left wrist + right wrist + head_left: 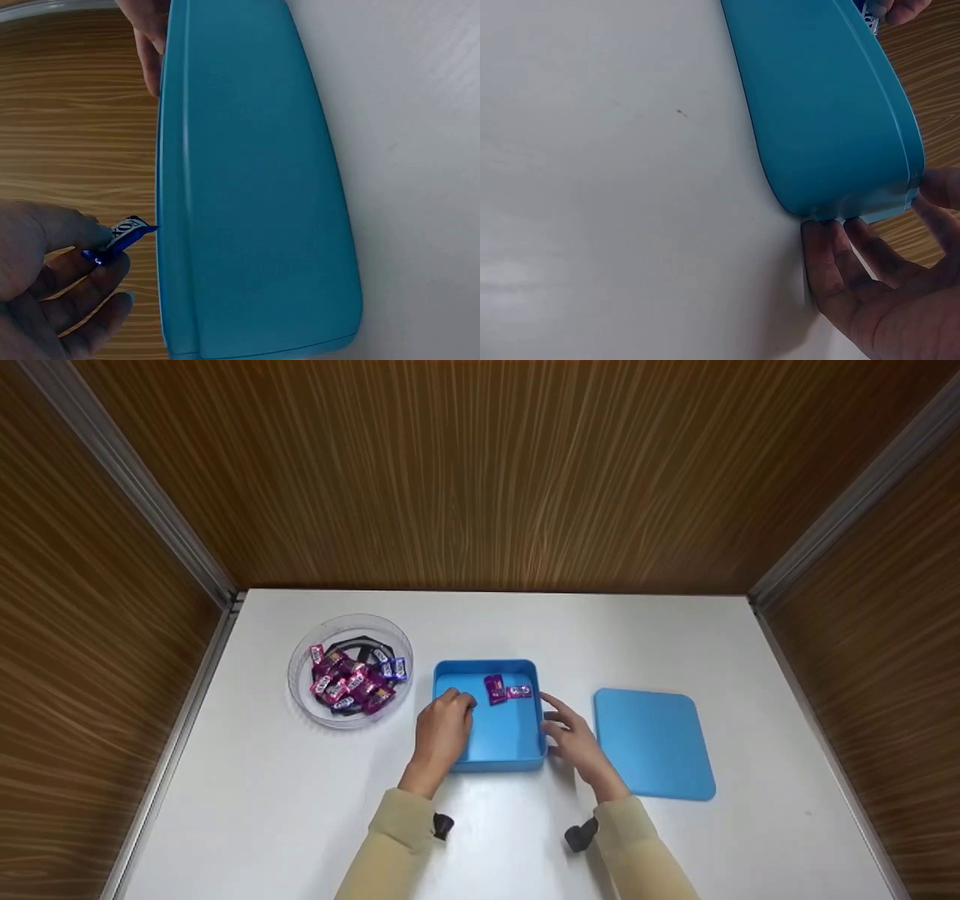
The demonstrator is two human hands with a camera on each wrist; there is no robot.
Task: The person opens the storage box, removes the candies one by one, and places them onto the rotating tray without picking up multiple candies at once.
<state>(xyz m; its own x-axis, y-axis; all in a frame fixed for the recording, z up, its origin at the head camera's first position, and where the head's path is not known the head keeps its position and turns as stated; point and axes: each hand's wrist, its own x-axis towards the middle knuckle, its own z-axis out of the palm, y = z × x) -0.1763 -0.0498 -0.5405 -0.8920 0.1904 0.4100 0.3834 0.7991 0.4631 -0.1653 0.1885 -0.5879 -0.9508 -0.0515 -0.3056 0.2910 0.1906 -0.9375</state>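
Over the left side of the blue box (499, 765), my left hand (444, 726) pinches a small blue-wrapped candy (120, 240) between thumb and fingers. In the head view that candy is hidden by the hand. My right hand (576, 739) rests its fingertips against the box's right wall, with the fingers spread. Inside the box, near its back right, lie a purple candy (495, 689) and a pink candy (518, 691), end to side.
To the left stands a clear round dish (300, 701) with several pink, purple and blue wrapped candies. A flat blue lid (654, 744) lies on the white table (262, 810) right of the box. Wood-grain walls (480, 480) enclose the table.
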